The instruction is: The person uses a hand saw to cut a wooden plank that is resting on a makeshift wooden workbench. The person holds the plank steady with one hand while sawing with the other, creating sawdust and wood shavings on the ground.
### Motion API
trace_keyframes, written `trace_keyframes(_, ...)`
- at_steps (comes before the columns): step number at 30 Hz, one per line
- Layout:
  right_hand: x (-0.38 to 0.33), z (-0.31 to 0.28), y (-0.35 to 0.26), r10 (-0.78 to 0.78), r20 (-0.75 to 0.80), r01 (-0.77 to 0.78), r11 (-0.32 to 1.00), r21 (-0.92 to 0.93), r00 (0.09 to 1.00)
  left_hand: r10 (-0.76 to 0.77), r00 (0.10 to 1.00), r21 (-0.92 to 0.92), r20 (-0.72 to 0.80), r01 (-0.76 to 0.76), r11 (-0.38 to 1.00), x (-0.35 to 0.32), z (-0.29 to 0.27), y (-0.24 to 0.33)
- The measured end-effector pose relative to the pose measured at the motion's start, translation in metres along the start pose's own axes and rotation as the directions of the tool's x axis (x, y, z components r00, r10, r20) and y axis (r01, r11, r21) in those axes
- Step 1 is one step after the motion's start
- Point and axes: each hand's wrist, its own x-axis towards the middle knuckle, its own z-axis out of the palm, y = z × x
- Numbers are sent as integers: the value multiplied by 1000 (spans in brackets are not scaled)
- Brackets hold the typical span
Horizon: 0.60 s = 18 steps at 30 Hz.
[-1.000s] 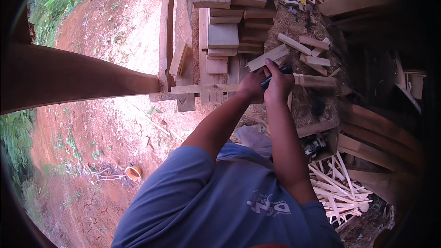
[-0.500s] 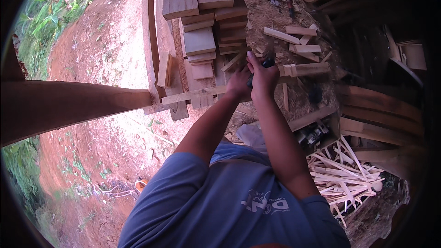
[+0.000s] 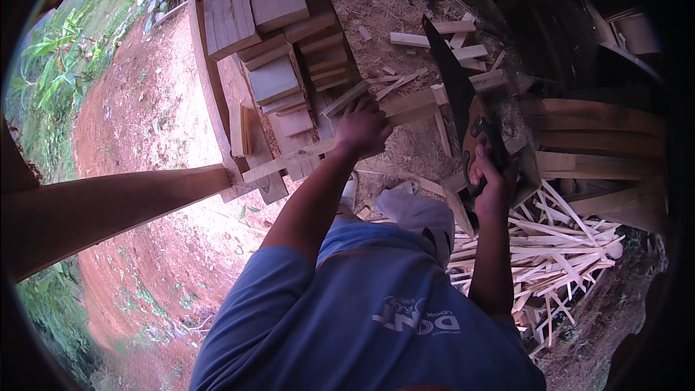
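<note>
A handsaw (image 3: 455, 80) with a dark blade and a brown-and-black handle is in my right hand (image 3: 492, 177). Its blade points away from me, tip up toward loose offcuts, and passes over the right part of a long wooden strip. My left hand (image 3: 362, 128) curls its fingers over that wooden strip (image 3: 300, 156), which lies crosswise in front of me. Beside those fingers a short wood block (image 3: 345, 99) juts out; its near end is by my knuckles. The undersides of my left fingers are hidden.
Stacked planks (image 3: 275, 80) rise ahead on the left. A thick timber beam (image 3: 123, 206) comes in from the left. Offcuts (image 3: 434, 38) and tools litter the sawdust ground ahead. Thin wood strips (image 3: 557, 246) lie heaped at the right, below larger boards (image 3: 594, 127).
My hands were close together over the strip. Now my right hand has moved right and nearer with the saw, while my left rests on the strip. The view has shifted too.
</note>
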Motion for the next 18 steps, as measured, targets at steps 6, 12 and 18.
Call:
trace_keyframes(6,-57,-18,87,-64,-62,62,997,-47,996,3,1000,29,24,-4,1000,0,-5,1)
trace_keyframes(12,-43,5,158,-15,-40,9,990,-141,999,69,996,96,-55,-63,993,0,3,-4)
trace_keyframes(18,-28,23,161,-169,47,175,962,-208,985,85,994,138,-62,-76,988,0,7,-10)
